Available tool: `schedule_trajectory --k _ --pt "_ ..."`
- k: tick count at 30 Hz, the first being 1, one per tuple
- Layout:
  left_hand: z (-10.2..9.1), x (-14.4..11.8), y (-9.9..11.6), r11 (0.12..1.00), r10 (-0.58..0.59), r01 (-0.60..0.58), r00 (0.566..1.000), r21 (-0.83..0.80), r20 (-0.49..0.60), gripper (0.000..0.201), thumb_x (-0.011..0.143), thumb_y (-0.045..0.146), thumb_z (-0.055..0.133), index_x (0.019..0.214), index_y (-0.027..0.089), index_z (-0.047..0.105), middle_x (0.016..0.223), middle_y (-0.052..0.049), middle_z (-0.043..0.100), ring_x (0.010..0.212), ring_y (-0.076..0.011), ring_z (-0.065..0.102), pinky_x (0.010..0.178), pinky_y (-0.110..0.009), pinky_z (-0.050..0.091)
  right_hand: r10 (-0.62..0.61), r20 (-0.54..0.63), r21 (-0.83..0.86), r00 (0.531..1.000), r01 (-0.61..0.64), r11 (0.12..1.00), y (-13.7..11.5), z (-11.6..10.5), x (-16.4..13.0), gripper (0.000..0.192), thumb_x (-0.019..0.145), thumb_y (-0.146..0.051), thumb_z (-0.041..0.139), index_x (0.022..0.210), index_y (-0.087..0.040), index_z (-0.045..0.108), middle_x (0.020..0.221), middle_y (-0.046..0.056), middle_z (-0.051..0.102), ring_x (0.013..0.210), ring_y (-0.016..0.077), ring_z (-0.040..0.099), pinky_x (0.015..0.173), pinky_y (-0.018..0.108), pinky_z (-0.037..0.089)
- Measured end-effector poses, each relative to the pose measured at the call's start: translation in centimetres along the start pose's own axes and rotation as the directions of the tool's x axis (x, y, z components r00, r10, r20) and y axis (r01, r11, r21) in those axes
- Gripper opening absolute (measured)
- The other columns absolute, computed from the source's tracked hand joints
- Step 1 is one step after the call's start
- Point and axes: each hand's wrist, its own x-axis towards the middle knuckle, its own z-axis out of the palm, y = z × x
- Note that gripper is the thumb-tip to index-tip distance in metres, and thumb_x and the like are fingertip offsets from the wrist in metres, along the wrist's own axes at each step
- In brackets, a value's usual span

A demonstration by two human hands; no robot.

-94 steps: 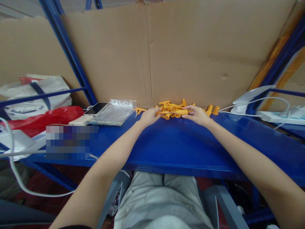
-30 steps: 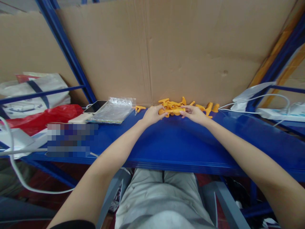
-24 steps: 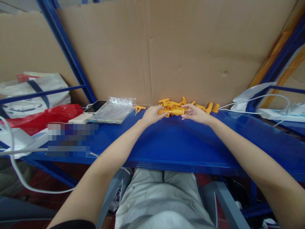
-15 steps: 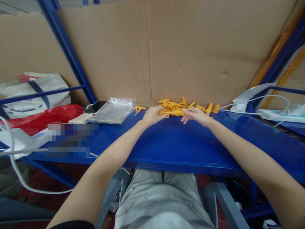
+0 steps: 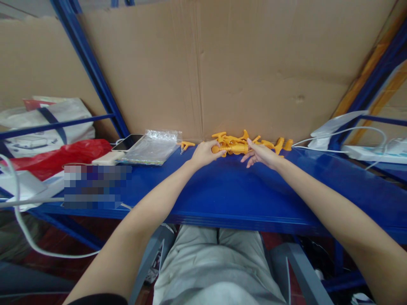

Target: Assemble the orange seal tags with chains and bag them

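A yellow-orange plastic piece point(image 5: 237, 148) with a round end and a ribbed body lies level just above the blue shelf top. My left hand point(image 5: 205, 155) is closed on its round left end, thumb and fingers pinching it. Beside its right end is my right hand point(image 5: 260, 155), thumb and fingers spread apart; whether the thumb touches the piece I cannot tell. Behind both hands several more yellow plastic parts point(image 5: 280, 145) lie in a row along the cardboard, some partly hidden. One small yellow part point(image 5: 187, 145) sits apart, left of my left hand.
A cardboard sheet point(image 5: 254, 63) stands upright along the back of the blue shelf point(image 5: 216, 190). To the left lie a clear plastic bag point(image 5: 149, 148), a phone point(image 5: 129, 142), a white block point(image 5: 108, 158) and a red bag point(image 5: 63, 156). White cables point(image 5: 333, 150) run at right.
The fingers of my right hand have spread and the thumb has lifted, uncovering more of the piece's ribbed right end. My left hand stays in place on it.
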Motion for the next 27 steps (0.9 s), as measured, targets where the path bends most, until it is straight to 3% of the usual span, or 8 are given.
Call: schedule_trajectory --k 4,7,11,14,18,22,24,27 --pt "-0.2 0.0 0.0 1.0 -0.016 0.016 1.0 0.018 0.018 0.023 0.086 0.04 0.068 0.088 0.016 0.069 0.084 -0.005 0.074 0.072 -0.0169 0.065 0.066 -0.025 0.043 -0.078 0.036 0.016 0.996 0.077 0.997 -0.1 -0.6 -0.2 0.031 0.093 -0.045 0.062 0.111 -0.02 0.057 0.088 0.008 0.077 0.057 0.0169 0.07 0.059 0.031 0.059" --pt "-0.3 -0.1 0.2 0.999 0.012 -0.013 1.0 0.042 0.025 0.022 0.085 0.038 0.07 0.089 0.016 0.069 0.087 -0.006 0.075 0.076 -0.0184 0.067 0.068 -0.026 0.044 -0.13 0.037 0.004 0.991 0.13 0.992 0.0 -0.8 -0.2 0.03 0.088 -0.043 0.07 0.102 -0.019 0.059 0.079 0.007 0.076 0.056 0.0161 0.068 0.061 0.032 0.059" --pt "-0.5 -0.1 0.5 0.996 0.078 -0.078 0.997 0.044 -0.016 0.023 0.086 0.039 0.07 0.093 0.017 0.07 0.091 -0.007 0.075 0.081 -0.0195 0.068 0.072 -0.026 0.046 -0.067 0.007 0.005 0.998 0.067 0.998 -0.3 -0.2 -0.4 0.048 0.09 -0.063 0.057 0.073 -0.018 0.06 0.055 0.007 0.067 0.043 0.0158 0.06 0.047 0.029 0.054" --pt "-0.4 0.0 0.4 0.995 0.095 -0.093 0.994 0.034 -0.055 0.024 0.086 0.04 0.069 0.093 0.017 0.07 0.088 -0.006 0.075 0.078 -0.0183 0.068 0.07 -0.026 0.045 -0.009 -0.056 -0.017 0.998 0.008 1.0 -0.8 0.4 -0.6 0.062 0.089 -0.074 0.047 0.063 -0.019 0.059 0.043 0.005 0.058 0.034 0.0131 0.053 0.035 0.024 0.045" --pt "0.0 0.1 -0.3 0.996 0.091 -0.089 0.991 0.023 -0.094 0.024 0.085 0.041 0.071 0.089 0.017 0.069 0.081 -0.004 0.074 0.071 -0.0166 0.066 0.064 -0.025 0.044 0.006 -0.066 0.016 0.998 -0.005 1.0 -1.1 0.6 -0.8 0.057 0.092 -0.069 0.047 0.075 -0.017 0.062 0.056 0.008 0.068 0.039 0.0131 0.059 0.035 0.022 0.043" --pt "0.3 0.1 -0.7 0.996 0.084 -0.08 0.991 0.042 -0.1 0.024 0.084 0.04 0.072 0.088 0.017 0.07 0.08 -0.004 0.074 0.069 -0.0171 0.066 0.063 -0.025 0.044 -0.081 -0.015 0.072 0.997 0.082 0.994 -0.9 0.2 -0.7 0.028 0.084 -0.04 0.075 0.098 -0.02 0.06 0.079 0.003 0.076 0.052 0.0131 0.068 0.048 0.022 0.052" --pt "0.3 0.1 -0.8 0.995 0.09 -0.084 0.991 0.062 -0.099 0.023 0.084 0.04 0.072 0.089 0.017 0.07 0.081 -0.004 0.074 0.071 -0.0178 0.067 0.064 -0.025 0.045 -0.13 -0.034 0.07 0.991 0.132 0.989 -0.7 0.1 -0.6 0.03 0.078 -0.03 0.081 0.094 -0.02 0.058 0.077 0.001 0.076 0.051 0.0118 0.067 0.05 0.021 0.052" --pt "0.1 0.1 -0.6 0.988 0.128 -0.117 0.986 0.102 -0.109 0.024 0.085 0.041 0.07 0.091 0.017 0.069 0.084 -0.005 0.074 0.075 -0.019 0.068 0.068 -0.027 0.048 -0.165 -0.026 0.065 0.986 0.167 0.984 -0.6 0.1 -0.6 0.028 0.082 -0.038 0.078 0.083 -0.018 0.058 0.07 0.003 0.074 0.047 0.0108 0.065 0.048 0.021 0.05"
